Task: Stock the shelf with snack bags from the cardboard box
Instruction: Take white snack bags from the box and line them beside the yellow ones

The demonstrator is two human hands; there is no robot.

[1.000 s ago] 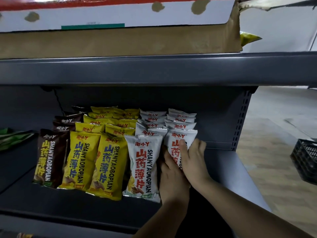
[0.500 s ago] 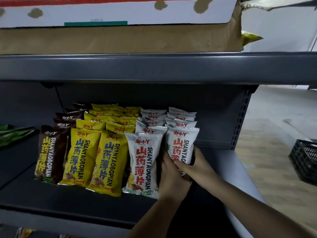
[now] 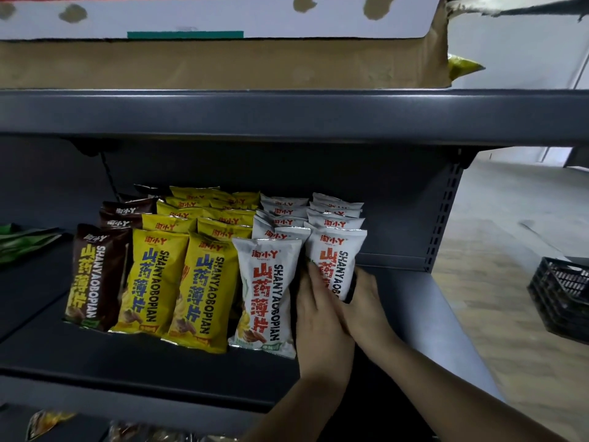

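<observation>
Just right of the front white bag (image 3: 264, 298), our left hand (image 3: 322, 317) presses flat and our right hand (image 3: 366, 301) curls round the snack bag (image 3: 338, 260). It stands upright just ahead, nearer our right hand. Far above sits the cardboard box (image 3: 223, 65).

The shelf (image 3: 127, 362) is sheet metal under a dark grey coat, matt and smooth; its perforated upright (image 3: 443, 212) has the same finish. The snack bags (image 3: 204, 282) are thin plastic film, glossy, with crimped top seams. The rightmost front bag (image 3: 338, 250) has the same shiny white film. The cardboard box (image 3: 223, 65) is rough, matt brown board with a torn edge and a smooth white printed face. The crate (image 3: 561, 295) is dull black plastic. The floor (image 3: 497, 282) looks like smooth wood.
</observation>
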